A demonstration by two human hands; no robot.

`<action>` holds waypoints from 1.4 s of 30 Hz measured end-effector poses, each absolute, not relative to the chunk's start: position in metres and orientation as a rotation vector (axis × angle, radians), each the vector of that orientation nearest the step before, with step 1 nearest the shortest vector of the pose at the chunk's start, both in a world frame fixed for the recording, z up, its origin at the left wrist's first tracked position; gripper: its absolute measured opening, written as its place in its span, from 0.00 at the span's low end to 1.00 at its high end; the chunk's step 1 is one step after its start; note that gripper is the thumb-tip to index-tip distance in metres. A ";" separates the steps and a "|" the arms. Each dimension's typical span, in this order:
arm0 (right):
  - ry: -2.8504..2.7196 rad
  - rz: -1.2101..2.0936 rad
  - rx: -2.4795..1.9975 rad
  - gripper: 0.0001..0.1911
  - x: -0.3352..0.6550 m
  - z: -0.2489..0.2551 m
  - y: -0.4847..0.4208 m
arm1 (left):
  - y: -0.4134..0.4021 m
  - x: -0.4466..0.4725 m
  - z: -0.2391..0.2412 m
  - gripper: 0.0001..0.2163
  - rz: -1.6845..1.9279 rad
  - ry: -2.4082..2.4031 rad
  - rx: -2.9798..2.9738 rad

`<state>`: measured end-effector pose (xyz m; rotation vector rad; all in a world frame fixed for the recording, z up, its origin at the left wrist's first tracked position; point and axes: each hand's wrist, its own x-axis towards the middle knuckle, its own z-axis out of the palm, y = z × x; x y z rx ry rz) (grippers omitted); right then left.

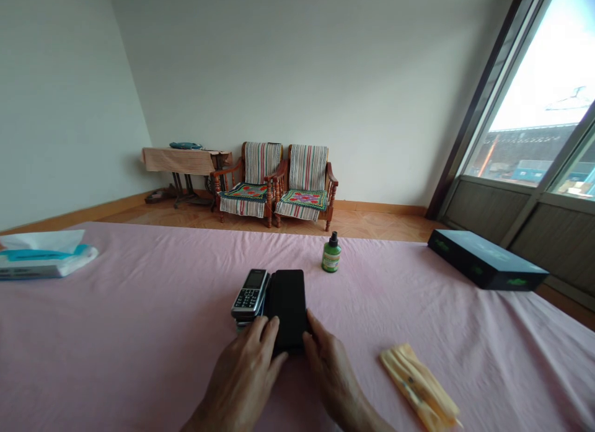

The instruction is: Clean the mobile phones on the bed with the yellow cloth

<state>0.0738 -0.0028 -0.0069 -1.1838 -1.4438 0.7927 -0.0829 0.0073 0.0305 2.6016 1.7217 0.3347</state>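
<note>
A black smartphone [288,302] lies screen up on the pink cloth, its long side against a small stack of phones. On top of that stack is a silver-and-black keypad phone [251,292]; what lies beneath it is mostly hidden. My left hand [246,367] grips the smartphone's near left corner, thumb at the near edge, fingers between it and the stack. Along the right edge, my right hand [331,367] presses with fingers and thumb. Both hands hold the smartphone between them.
A green bottle with a black cap [331,253] stands beyond the hands. A yellow folded packet [418,385] lies at the near right, a black box [483,258] at the far right. A tissue pack [51,258] is on the left. Two wooden chairs [304,168] stand behind.
</note>
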 end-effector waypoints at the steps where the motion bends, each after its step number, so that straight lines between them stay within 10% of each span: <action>1: -1.455 0.787 -1.186 0.21 0.074 -0.008 -0.003 | 0.007 -0.083 0.030 0.20 0.335 1.730 2.601; 18: -1.507 0.782 -1.180 0.19 0.075 -0.007 -0.004 | 0.009 -0.085 0.026 0.17 0.437 1.768 2.677; 32: -1.542 -0.050 -1.560 0.18 0.239 -0.033 -0.036 | -0.005 -0.073 0.027 0.10 0.688 0.799 2.990; 42: -1.457 0.231 -1.795 0.08 0.226 -0.033 -0.049 | -0.011 -0.057 0.017 0.07 0.645 0.727 2.825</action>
